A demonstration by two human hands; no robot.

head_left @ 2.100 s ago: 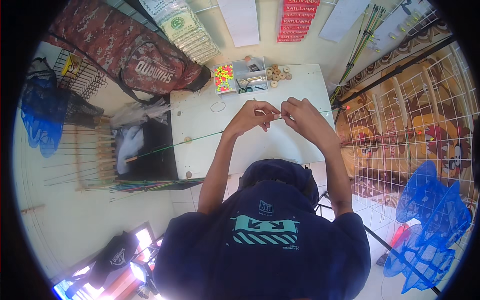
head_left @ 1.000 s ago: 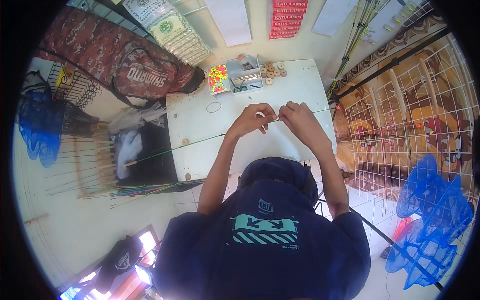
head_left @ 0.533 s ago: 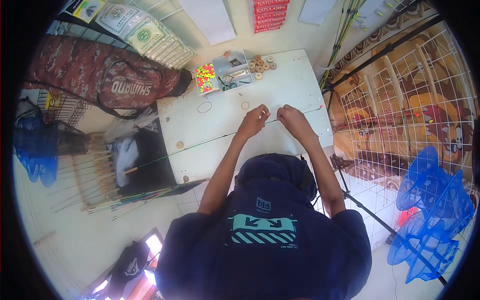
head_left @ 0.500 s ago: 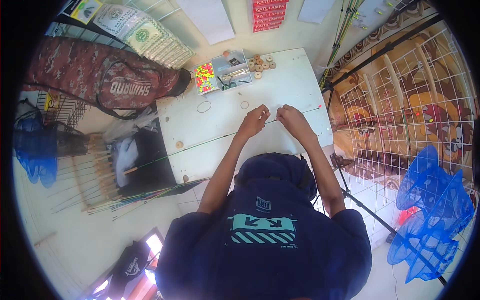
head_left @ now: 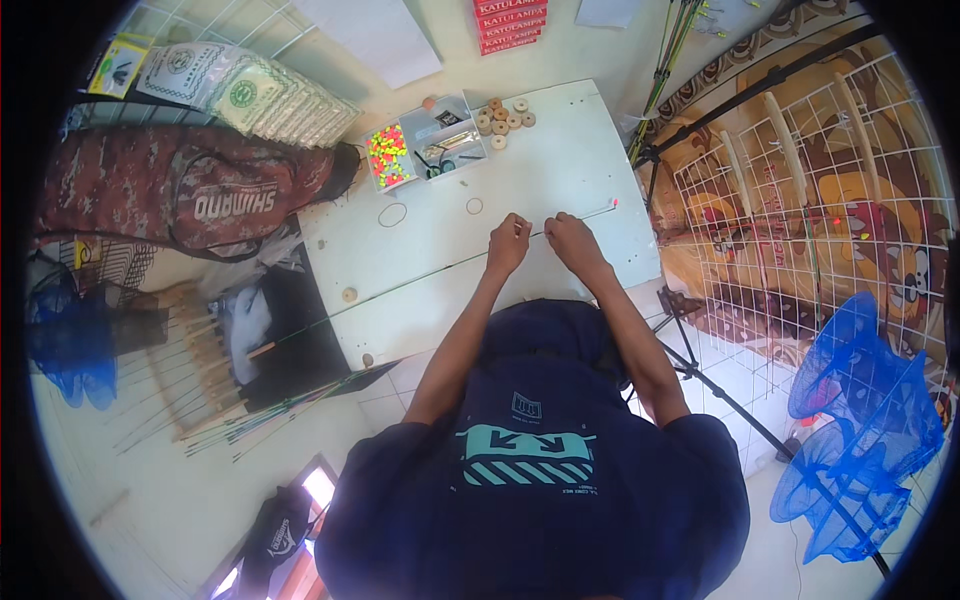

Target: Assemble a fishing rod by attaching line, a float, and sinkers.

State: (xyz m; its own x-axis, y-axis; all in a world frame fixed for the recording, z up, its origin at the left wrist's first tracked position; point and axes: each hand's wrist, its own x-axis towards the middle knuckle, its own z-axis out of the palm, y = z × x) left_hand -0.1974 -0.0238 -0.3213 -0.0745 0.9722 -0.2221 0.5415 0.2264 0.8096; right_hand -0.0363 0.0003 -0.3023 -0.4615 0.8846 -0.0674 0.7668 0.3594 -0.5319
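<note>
A thin green fishing rod (head_left: pixel 400 286) lies slantwise across the white table, its slim end reaching a small red tip (head_left: pixel 615 203) at the right. My left hand (head_left: pixel 510 246) is closed over the rod with fingertips pinched. A small pale bit shows at those fingertips, too small to name. Just to its right, my right hand (head_left: pixel 572 243) is closed, thumb and fingers pinching at the thin part of the rod. A narrow gap separates the two hands. Beyond them on the table lie a small ring (head_left: pixel 474 206) and a larger ring (head_left: pixel 392 215).
At the table's far side, a divided tray (head_left: pixel 452 174) holds red and yellow beads and small tools. Several cork discs (head_left: pixel 500 142) sit beside it. Left stands a camouflage bag (head_left: pixel 120 190); right are a tripod (head_left: pixel 710 395), wire grid and blue nets (head_left: pixel 865 400).
The view has shifted, so table and tray appear farther left. Both hands sit slightly nearer the red tip along the rod, still closed and close together.
</note>
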